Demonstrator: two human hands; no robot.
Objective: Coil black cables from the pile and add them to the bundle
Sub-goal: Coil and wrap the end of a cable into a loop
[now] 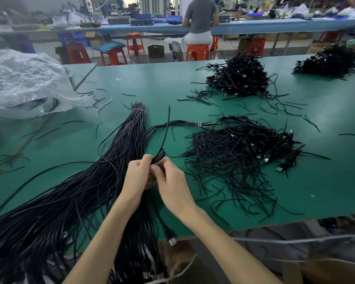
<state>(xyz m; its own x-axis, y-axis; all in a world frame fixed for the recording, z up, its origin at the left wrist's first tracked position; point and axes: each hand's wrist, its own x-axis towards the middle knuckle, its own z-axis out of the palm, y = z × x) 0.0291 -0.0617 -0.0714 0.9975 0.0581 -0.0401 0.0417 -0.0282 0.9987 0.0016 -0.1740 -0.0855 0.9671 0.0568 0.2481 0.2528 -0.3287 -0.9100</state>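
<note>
The head camera looks down on a green worktop (pixel 152 83), a smooth matte sheet littered with short black offcuts, where both hands meet near the middle of the near edge. The left hand (pixel 138 173) curls its fingers round a small coil (pixel 159 155) of thin, round, rubbery black cable, whose loops stick up just above the knuckles. The right hand (pixel 172 183), slightly blurred, pinches the same coil from the other side, with thumb and fingertips pressed to it. A loose tail (pixel 167 130) rises from the coil in a slim curve and ends in a bare reddish tip. Below the hands a strand hangs past the worktop's edge to a flat metal USB plug (pixel 172 241).

Just left of the hands lies the bundle (pixel 119 152), a thick sheaf of long, glossy black cables. It is cinched near its far end by a white tie (pixel 138 109) and fans out wide towards the near-left corner. To the right sits the pile (pixel 240 154), a low bristly tangle with silver plugs poking out on its right side. Beyond it stand a taller mound (pixel 240 78) and a far mound (pixel 330 60), both black and wiry. A crinkled clear plastic bag (pixel 23 83) slumps at the far left.
</note>
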